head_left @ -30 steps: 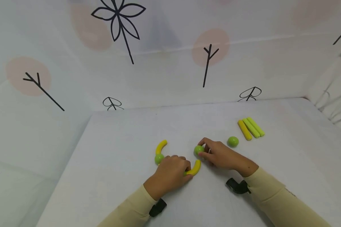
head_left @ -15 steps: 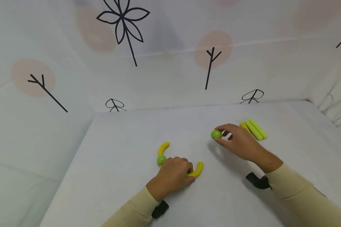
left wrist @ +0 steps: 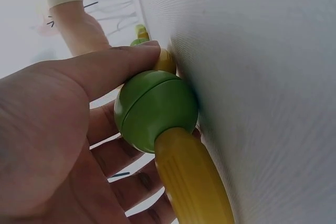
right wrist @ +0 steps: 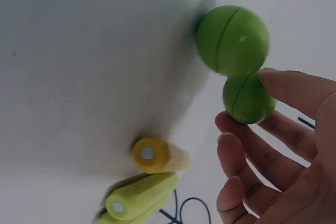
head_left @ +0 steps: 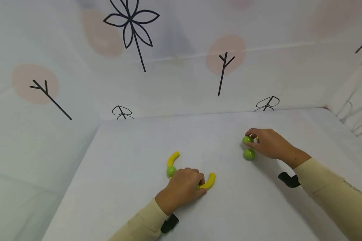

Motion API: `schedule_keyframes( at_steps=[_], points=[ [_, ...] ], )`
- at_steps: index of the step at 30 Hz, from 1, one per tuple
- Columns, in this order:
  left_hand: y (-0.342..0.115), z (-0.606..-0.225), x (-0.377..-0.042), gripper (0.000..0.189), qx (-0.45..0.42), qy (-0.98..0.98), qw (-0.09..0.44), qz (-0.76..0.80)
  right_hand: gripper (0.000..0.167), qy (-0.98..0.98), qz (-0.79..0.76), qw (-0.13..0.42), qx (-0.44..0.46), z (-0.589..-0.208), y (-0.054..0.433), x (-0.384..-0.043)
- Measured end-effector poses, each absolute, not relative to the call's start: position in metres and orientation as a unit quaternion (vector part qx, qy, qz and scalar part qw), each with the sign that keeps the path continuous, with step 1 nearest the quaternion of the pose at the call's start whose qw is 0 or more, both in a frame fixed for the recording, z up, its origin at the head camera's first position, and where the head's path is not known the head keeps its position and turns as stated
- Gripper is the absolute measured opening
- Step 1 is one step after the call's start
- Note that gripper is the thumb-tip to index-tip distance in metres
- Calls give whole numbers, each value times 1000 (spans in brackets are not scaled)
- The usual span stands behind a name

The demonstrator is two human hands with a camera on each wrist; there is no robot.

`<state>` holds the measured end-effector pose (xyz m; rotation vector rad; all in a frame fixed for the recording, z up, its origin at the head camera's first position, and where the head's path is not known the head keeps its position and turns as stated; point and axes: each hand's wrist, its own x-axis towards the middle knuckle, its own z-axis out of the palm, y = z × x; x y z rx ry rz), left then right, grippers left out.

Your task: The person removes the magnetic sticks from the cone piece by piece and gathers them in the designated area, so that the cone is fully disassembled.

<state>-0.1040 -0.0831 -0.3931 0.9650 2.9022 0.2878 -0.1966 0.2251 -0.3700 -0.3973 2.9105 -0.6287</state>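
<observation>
On the table lies a toy chain of green balls and yellow rods. My left hand [head_left: 182,189] covers its middle, with thumb and fingers round a green ball [left wrist: 157,111] and the yellow rod ends beside it. One curved yellow rod [head_left: 209,182] sticks out to the right; another curved yellow rod [head_left: 173,158] stands at the far left, against a green ball [head_left: 171,171]. Farther right, my right hand [head_left: 268,144] pinches a green ball [head_left: 247,140] between thumb and fingertips. A second green ball [head_left: 249,154] sits on the table just nearer to me.
Beside the right hand lie a straight yellow rod [right wrist: 152,155] and yellow-green rods [right wrist: 142,195] with silvery ends, mostly hidden behind the hand in the head view. White cloth walls with flower drawings [head_left: 129,20] rise behind the table.
My right hand has carried its green ball away from the chain, right and back, to beside the other green ball. The left hand keeps its hold on the chain.
</observation>
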Motion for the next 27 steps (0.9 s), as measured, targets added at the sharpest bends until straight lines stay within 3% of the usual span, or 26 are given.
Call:
schedule_keyframes(
  at_steps=[27],
  points=[
    [-85, -395, -105, 19, 324, 942, 22, 88, 43, 971, -184, 97, -122, -367, 235, -204]
  ],
)
